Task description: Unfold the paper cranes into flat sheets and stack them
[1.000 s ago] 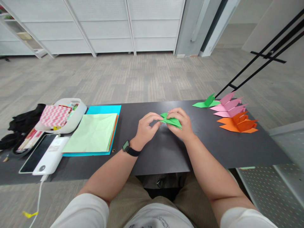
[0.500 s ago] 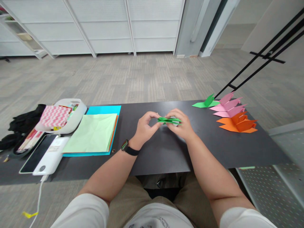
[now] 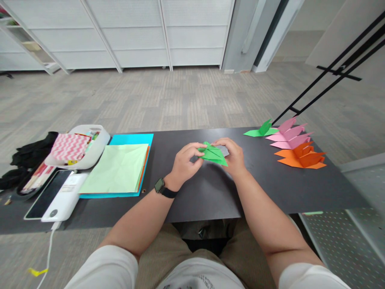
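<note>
A folded piece of green paper (image 3: 214,154) is held over the dark table (image 3: 195,196), its creased, pointed face turned up. My left hand (image 3: 189,159) pinches its left end between thumb and fingers. On the other side my right hand (image 3: 232,155) grips the far and right edges, and its fingertips are partly hidden behind the paper. Further right stand folded paper figures: a green one (image 3: 262,130), pink ones (image 3: 289,135) and orange ones (image 3: 300,155).
At the left lies a stack of light green paper (image 3: 117,170) on blue sheets (image 3: 132,139). Beyond it are a white basket (image 3: 104,140) with a pink-patterned packet (image 3: 70,146), a phone (image 3: 49,194), a cabled white power bank (image 3: 64,198) and black cloth (image 3: 33,154).
The green paper was seen nearly edge-on and is now tilted so its broad folded face shows. Both hands have shifted slightly around it, and the left wrist has turned a little.
</note>
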A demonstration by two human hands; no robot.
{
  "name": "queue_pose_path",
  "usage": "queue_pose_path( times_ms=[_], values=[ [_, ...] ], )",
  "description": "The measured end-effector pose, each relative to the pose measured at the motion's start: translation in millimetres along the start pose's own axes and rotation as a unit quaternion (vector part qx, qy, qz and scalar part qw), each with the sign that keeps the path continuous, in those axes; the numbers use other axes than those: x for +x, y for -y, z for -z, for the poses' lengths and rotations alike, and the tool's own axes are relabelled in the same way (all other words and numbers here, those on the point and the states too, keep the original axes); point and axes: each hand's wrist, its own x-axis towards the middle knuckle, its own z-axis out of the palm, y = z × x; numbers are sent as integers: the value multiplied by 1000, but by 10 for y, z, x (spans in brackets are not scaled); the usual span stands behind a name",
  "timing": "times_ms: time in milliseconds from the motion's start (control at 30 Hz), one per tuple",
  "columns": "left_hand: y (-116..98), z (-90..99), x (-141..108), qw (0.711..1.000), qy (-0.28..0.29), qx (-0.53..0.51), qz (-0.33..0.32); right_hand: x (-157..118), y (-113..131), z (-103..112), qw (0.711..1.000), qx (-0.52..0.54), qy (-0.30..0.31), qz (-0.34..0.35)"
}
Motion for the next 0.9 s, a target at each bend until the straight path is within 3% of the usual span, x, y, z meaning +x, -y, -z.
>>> queue_pose_path(
  times_ms=[167, 300, 467, 900],
  values=[
    [-57, -35, -39, 999, -4, -19, 25, -44, 14, -58, 999, 23, -24, -13],
    [-66, -58, -56, 996, -31, -26, 82, -45, 53, -108, 998, -34, -49, 7],
    [-42, -91, -80, 994, -31, -40, 92, -51, 91, -141, 995, -77, -58, 25],
    [11, -137, -76, 981, -61, -87, 161, -34, 106, -165, 998, -45, -32, 17]
  ],
)
